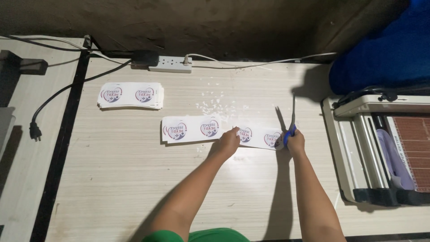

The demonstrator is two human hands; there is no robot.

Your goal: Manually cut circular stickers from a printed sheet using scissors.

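Printed label sheets on a pale wood-grain table, seen from above.

A long white label strip [210,130] lies across the middle of the table, bearing a row of round emblems in purple, blue and red; its left part sits on a small pile of like strips, and its right end reaches the two hands. The left hand [228,142] presses on the strip near its middle, and the right hand [295,142] grips its right end together with blue-handled scissors [292,121]. A separate stack of white label sheets [131,95], rectangular, with two of the same round emblems on top, lies well apart toward the upper left.
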